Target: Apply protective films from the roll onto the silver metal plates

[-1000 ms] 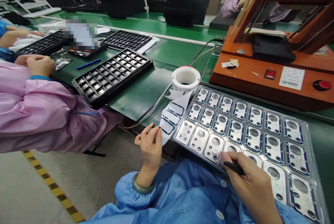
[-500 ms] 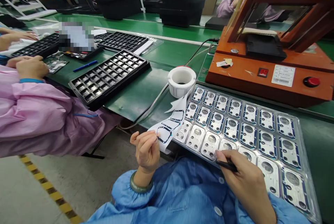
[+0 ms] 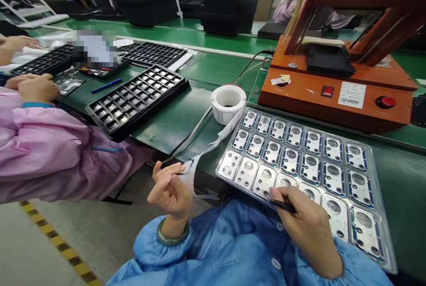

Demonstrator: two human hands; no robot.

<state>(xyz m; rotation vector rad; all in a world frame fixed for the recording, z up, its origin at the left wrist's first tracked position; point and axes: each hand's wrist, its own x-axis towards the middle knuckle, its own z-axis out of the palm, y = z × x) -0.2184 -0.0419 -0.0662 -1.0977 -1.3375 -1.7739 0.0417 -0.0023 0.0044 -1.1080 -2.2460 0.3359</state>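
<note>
**Strip pinched in the left hand, tweezers in the right**

The white strip runs from the reel down over the table edge to the left hand. That hand is raised in front of the blue smock, fingers curled together and pinching the strip's lower end between thumb and fingertips; a dark gasket outline shows on the strip just by the fingers. A green bangle sits on that wrist.

The right hand is closed around black tweezers, held like a pen. Their tip lies at the near edge of the clear tray, over the front row of metal parts. Many of the parts farther back carry a blue-black frame around them, while the nearest few at the left look bare silver.

The tray rests on the green table, just right of the reel. Behind it stands an orange press with a red button, a small red switch and a white label. A cable trails from the press past the reel toward the table edge.

To the left, a black tray of small parts lies near the edge, with a blue pen and more black trays beyond. A co-worker's pink sleeve fills the left side, a hand resting on the table there. Other people in pink sit along the far benches.
</note>
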